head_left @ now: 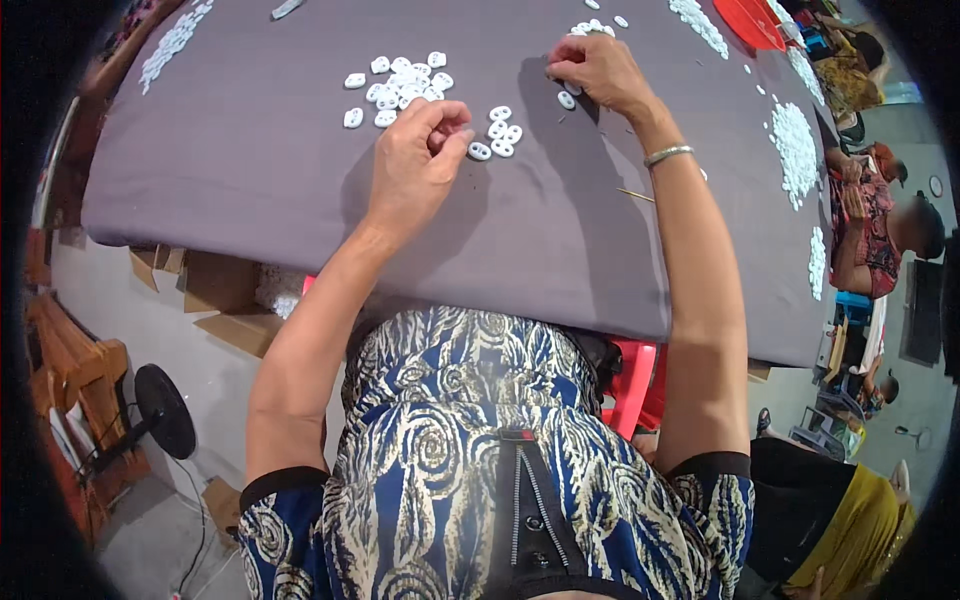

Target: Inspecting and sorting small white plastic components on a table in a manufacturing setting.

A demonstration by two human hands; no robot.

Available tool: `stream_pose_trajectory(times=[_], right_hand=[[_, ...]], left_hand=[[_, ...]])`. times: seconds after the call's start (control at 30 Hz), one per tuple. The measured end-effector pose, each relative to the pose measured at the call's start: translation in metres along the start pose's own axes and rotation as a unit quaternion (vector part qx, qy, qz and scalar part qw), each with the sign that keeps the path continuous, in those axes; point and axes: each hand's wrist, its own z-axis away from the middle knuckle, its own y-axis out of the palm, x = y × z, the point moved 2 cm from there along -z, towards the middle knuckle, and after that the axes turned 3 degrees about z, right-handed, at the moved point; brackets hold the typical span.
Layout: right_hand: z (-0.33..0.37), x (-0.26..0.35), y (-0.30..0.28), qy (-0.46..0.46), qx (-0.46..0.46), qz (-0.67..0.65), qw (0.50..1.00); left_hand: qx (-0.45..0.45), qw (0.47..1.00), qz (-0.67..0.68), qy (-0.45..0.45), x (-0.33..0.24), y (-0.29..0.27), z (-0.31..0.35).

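My left hand [418,165] is curled, its thumb and fingers drawn together; whatever they may hold is hidden. Just beyond it lies a loose pile of small white oval pieces [405,80] with two dark holes each. A smaller group of the same ovals [502,130] sits to the right of its fingertips, one close beside the thumb. My right hand [605,75], a bangle [668,155] on its wrist, is pinched above the cloth. A single white oval [566,100] lies just below its fingers, and more ovals [592,28] show behind it. Its pinch is too small to read.
A grey cloth [270,180] covers the table. Spread piles of white pieces [795,150] lie along the right side, near a red basin [750,22]. A thin gold-coloured stick [635,194] rests by my right forearm. Cardboard boxes [225,285] stand below the front edge; other people sit at right.
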Motion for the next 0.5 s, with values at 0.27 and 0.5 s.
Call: stream_pose_trajectory(times=[0.27, 0.5], right_hand=[[0.051, 0.034, 0.011, -0.042, 0.066, -0.017, 0.997], [0.052, 0.028, 0.005, -0.007, 0.068, -0.097, 0.993]], left_hand=[[-0.013, 1.0, -0.011, 0.016, -0.001, 0.002, 0.002], [-0.011, 1.0, 0.023, -0.006, -0.002, 0.003, 0.0]])
